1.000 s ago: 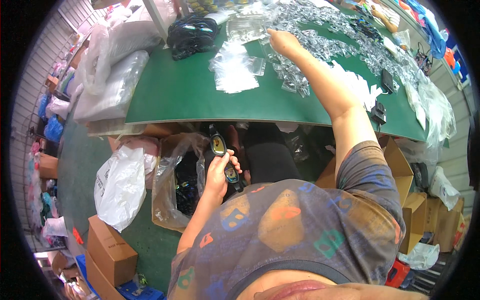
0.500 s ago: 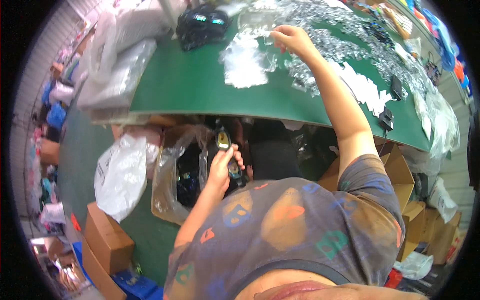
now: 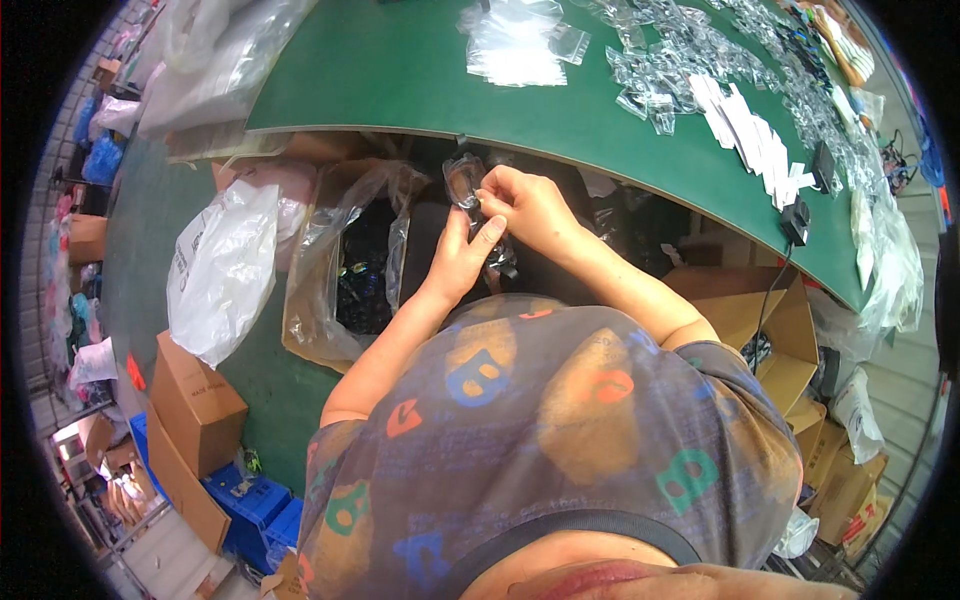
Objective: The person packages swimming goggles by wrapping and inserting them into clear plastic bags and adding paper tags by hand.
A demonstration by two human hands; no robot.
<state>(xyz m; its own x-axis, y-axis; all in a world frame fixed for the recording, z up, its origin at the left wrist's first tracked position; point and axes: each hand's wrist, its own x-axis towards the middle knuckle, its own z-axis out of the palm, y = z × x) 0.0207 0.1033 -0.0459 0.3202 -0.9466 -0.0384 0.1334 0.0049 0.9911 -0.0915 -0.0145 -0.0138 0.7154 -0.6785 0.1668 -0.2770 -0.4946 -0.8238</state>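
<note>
Below the near edge of the green table, my left hand point(image 3: 461, 257) grips dark swim goggles point(image 3: 464, 183) from underneath. One lens faces up, with a pale, see-through edge around it. The strap and second lens hang partly hidden behind my fingers. My right hand point(image 3: 530, 210) is closed in a pinch at the side of the same lens, its fingertips touching or nearly touching it; whatever they hold is too small to make out. Left of my hands, an open carton lined with clear plastic point(image 3: 300, 300) contains several dark goggles point(image 3: 362, 285).
On the green table point(image 3: 370, 85) lie a stack of clear plastic bags point(image 3: 520, 45), many small clear pieces point(image 3: 650, 85), white strips point(image 3: 745, 140) and a black adapter point(image 3: 795, 220) with a cable. A white bag point(image 3: 222, 270) stands left of the carton. Cardboard boxes point(image 3: 205, 400) flank me.
My right hand has come down from the clear pieces on the table to the goggles in my left hand. The goggles are now turned lens up, and the view has tilted toward me.
</note>
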